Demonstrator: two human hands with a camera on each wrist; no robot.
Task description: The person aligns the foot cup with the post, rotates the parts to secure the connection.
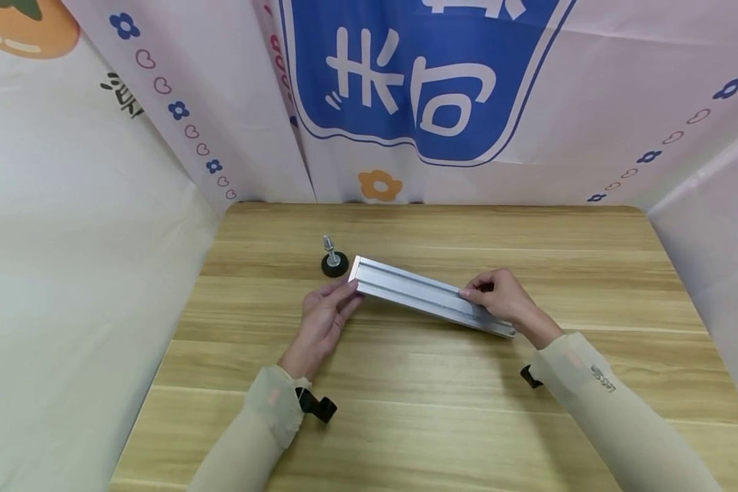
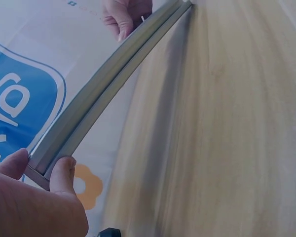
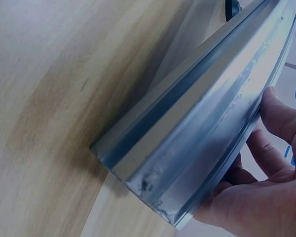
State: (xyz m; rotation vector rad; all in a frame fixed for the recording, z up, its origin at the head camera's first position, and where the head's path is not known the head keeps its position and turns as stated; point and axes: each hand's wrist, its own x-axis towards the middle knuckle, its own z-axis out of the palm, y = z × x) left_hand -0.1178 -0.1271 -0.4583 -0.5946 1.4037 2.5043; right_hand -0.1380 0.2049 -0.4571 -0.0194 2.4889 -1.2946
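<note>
A long silver aluminium extrusion (image 1: 415,288) with grooves along its length slants across the head view, its left end farther back than its right. My left hand (image 1: 321,322) grips the left end between thumb and fingers; the left wrist view shows the thumb and a finger (image 2: 63,174) on either side of that end. Near the other end, my right hand (image 1: 503,295) holds the far edge, its thumb on the upper face and its fingers partly hidden behind the bar. In the right wrist view the extrusion's end (image 3: 148,192) has scuff marks.
Just behind the bar's left end, a levelling foot (image 1: 335,263) stands on its black round base, threaded stud upward. The wood-grain table (image 1: 406,417) is bordered by printed white cloth (image 1: 252,157) at the back and both sides.
</note>
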